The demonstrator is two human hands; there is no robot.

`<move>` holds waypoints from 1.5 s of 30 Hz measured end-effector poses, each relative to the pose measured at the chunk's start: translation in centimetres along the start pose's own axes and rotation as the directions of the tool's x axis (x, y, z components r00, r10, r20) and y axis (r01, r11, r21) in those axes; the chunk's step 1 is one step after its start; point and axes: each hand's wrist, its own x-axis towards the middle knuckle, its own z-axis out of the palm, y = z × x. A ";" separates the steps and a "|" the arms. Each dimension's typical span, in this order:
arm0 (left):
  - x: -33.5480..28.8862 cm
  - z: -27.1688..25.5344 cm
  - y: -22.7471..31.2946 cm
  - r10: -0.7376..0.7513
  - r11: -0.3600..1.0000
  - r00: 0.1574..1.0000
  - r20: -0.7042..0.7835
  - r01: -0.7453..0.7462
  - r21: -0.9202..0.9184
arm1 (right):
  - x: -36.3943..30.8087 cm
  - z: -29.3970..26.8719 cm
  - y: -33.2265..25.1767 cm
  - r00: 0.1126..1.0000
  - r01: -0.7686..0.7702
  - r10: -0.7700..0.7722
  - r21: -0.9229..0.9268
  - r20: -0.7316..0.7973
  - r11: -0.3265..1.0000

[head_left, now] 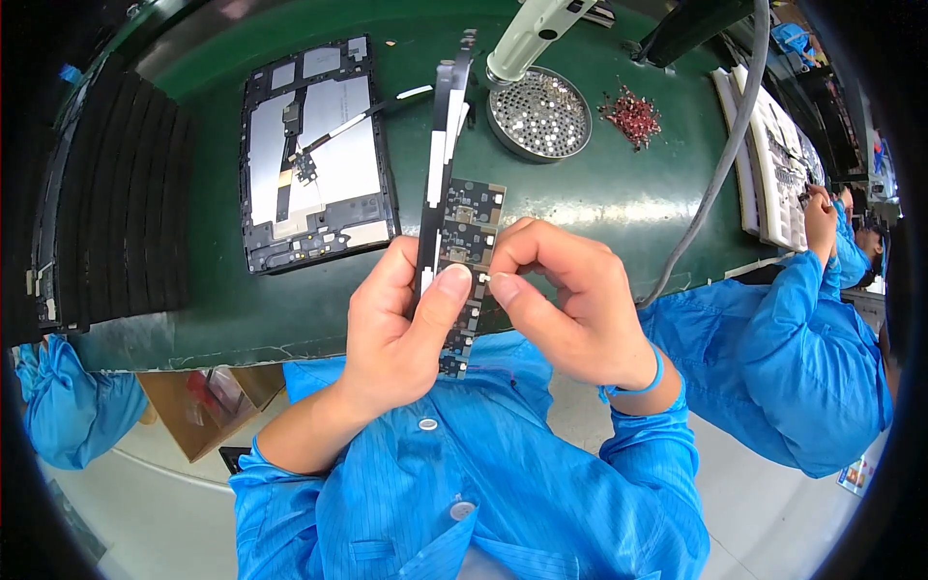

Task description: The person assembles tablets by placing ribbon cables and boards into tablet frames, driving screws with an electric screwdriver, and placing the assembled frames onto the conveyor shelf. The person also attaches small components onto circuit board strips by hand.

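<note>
Your left hand grasps a circuit-board strip, thumb flat across its face and fingers curled behind, along with a bundle of black-and-white flat strips standing beside it. The board is in front of your chest, at the near edge of the green workbench. Your right hand has its thumb and index finger brought together at the board's right edge, close to 1 small white part; you cannot tell what, if anything, they pinch. Beyond your left hand lies 1 opened tablet chassis; ahead to the right sit a round dish of silvery discs and a pile of red bits.
</note>
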 end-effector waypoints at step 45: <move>-0.4 -1.7 -0.9 -0.094 0.991 0.996 -0.008 0.094 0.096 | 13.1 -19.8 15.3 0.852 -0.503 0.073 -0.773 -0.518 0.386</move>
